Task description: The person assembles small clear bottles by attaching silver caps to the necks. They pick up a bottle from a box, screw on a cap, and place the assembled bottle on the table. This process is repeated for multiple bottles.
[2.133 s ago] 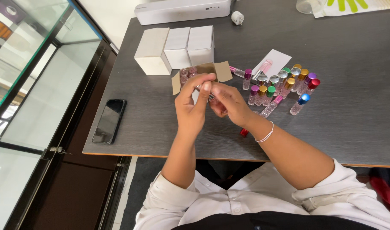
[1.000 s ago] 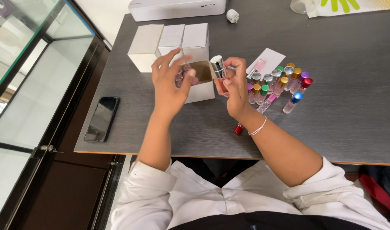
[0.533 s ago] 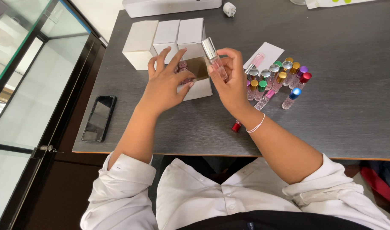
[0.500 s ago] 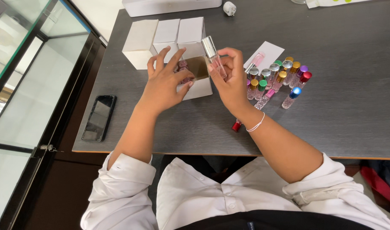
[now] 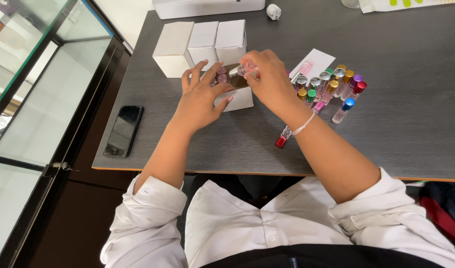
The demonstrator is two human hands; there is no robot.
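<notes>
My right hand pinches a small clear bottle with a silver cap, tilted sideways over the mouth of an open white box. My left hand rests against the left side of that box, fingers spread, steadying it. Several round bottle caps show inside the box beside my left fingers. A cluster of small bottles with coloured caps stands just right of my right hand.
Three shut white boxes stand in a row behind the open one. A red-capped bottle lies near my right wrist. A black phone lies near the table's left edge. A white card, a long white device and a glass cabinet are around.
My right hand has tipped the silver-capped bottle from upright to sideways and lowered it toward the open box. My left hand has stayed against the box.
</notes>
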